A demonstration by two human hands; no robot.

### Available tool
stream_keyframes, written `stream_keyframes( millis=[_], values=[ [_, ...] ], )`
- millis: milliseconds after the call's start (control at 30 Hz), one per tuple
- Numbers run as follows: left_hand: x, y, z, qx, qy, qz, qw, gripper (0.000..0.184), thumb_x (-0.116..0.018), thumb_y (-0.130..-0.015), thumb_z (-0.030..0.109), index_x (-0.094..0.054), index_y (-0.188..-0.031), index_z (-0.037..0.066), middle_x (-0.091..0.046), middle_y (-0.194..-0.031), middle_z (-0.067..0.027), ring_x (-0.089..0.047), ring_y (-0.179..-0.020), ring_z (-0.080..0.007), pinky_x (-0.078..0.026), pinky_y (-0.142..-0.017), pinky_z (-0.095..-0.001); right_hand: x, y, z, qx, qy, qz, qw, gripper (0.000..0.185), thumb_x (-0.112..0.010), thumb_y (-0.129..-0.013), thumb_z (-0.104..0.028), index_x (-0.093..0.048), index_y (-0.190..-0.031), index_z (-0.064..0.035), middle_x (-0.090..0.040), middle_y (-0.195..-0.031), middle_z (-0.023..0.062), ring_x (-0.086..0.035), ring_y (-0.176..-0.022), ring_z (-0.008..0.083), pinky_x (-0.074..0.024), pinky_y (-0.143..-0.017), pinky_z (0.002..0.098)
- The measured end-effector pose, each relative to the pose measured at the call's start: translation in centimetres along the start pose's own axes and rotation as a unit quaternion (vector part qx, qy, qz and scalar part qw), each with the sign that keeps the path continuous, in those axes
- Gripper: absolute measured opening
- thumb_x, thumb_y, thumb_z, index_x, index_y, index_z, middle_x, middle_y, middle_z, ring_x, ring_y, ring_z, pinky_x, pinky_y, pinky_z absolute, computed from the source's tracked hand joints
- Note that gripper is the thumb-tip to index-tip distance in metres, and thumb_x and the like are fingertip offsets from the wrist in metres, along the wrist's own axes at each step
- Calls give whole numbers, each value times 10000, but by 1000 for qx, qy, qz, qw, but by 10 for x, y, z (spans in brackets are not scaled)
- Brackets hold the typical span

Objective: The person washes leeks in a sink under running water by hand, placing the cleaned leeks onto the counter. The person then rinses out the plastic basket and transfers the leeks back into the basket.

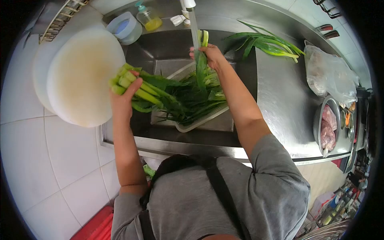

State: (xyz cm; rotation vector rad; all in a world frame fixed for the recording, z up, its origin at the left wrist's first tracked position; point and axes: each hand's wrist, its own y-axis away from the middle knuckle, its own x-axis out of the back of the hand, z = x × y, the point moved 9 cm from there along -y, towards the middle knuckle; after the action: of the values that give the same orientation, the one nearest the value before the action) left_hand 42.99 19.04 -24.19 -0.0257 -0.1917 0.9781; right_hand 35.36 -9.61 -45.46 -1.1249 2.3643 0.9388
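My left hand point(130, 86) is closed round a bunch of leeks point(150, 90), thick pale green ends at the left, dark flat leaves trailing right over the sink. Under the stream from the white tap point(189, 4), my right hand point(210, 55) grips a single leek point(201, 72) with its pale end up. Its leaf hangs down toward a white plastic basket point(184, 127) in the metal sink point(166, 64). More leeks and leaves lie in that basket, partly hidden by the held ones.
More leeks point(274, 45) lie on the steel counter point(284, 104) at right. Beyond them are a plastic bag point(330, 72) and a metal bowl point(317, 128) with bagged meat point(328, 128). A large round white board point(86, 76), a plastic tub point(127, 30) and a soap bottle point(150, 20) stand left.
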Motion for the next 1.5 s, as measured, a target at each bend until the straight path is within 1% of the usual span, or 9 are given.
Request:
stream_keyframes(
  millis=[200,367,500,667,767,933,1133,1267,1500],
  values=[
    [30,24,-2,-12,-8,20,1000,419,-730,-726,7,-611,-1128,30,-590,-1018,-27,-544,-906,-134,-439,-839,-288,-7,-6,13,-2,-70,-47,996,245,-465,-928,-16,-522,-1162,28,-633,-1068,144,-630,-937,249,-512,-862,411],
    [-23,33,3,0,18,-71,997,648,-730,-724,-1,-485,-1323,21,-556,-1118,-60,-536,-976,-134,-451,-876,-298,13,42,53,-17,14,65,998,246,-588,-888,-38,-592,-1134,-35,-644,-989,80,-613,-853,193,-495,-762,358],
    [-69,26,-41,47,64,-115,990,648,-756,-715,36,-493,-1306,17,-575,-1097,-63,-551,-973,-125,-462,-855,-286,-2,82,63,55,31,19,998,283,-657,-853,-45,-635,-1135,-52,-652,-971,39,-598,-815,137,-487,-706,303],
    [-119,9,-79,88,96,-157,979,480,-747,-745,34,-570,-1190,7,-622,-1056,-56,-591,-929,-138,-473,-808,-288,-33,128,42,152,179,-24,972,268,-626,-885,-71,-631,-1147,-16,-655,-1012,21,-562,-916,78,-436,-840,241],
    [-130,10,-90,166,35,-225,959,371,-741,-744,34,-615,-1091,-6,-644,-1035,-66,-609,-917,-144,-482,-775,-293,-37,136,38,121,210,-57,969,257,-614,-896,-80,-632,-1145,-21,-652,-1032,11,-553,-928,74,-428,-853,238],
    [-107,18,-105,160,102,-159,969,315,-715,-754,9,-635,-1058,4,-660,-996,-57,-615,-876,-134,-488,-761,-291,-51,117,42,23,106,-205,973,278,-541,-923,-109,-580,-1188,-34,-612,-1137,58,-559,-962,155,-430,-887,310],
    [-57,38,-87,129,141,-92,977,343,-716,-725,-20,-623,-1056,-13,-677,-971,-62,-599,-866,-126,-469,-799,-276,-4,2,5,29,34,-36,998,433,-368,-910,-44,-452,-1334,-74,-525,-1273,68,-522,-1081,222,-420,-912,393],
    [-35,49,-70,132,148,-66,978,410,-725,-717,-30,-582,-1101,-27,-682,-992,-100,-609,-904,-147,-476,-822,-287,-27,-5,-12,-43,33,-118,992,519,-363,-916,-67,-385,-1419,-193,-395,-1422,24,-443,-1166,249,-299,-1018,579],
    [-37,54,-30,102,111,-88,985,400,-731,-729,-11,-595,-1104,-25,-681,-975,-91,-613,-882,-133,-485,-783,-263,-17,18,-11,-34,40,-103,993,478,-391,-944,-116,-373,-1421,-148,-417,-1410,38,-424,-1226,236,-320,-1035,521]
  ],
)
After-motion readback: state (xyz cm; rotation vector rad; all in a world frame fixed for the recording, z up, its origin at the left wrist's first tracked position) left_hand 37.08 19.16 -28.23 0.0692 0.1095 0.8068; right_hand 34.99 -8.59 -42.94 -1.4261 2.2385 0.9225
